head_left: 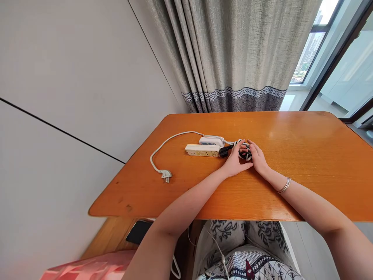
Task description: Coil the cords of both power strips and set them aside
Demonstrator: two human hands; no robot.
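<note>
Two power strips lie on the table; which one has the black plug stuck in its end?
The nearer, cream power strip, with the black plug in its right end. The white power strip behind it has none.

On the glossy orange wooden table [291,155], the left hand [234,163] and right hand [258,159] cupped a coiled black-and-white cable bundle [244,151] just beside a cream plastic power strip [203,150], whose white plug [166,175] lay well apart.

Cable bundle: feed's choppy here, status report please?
Left hand and right hand both on coiled cable bundle. Power strips just left. Nothing blocking.
</note>
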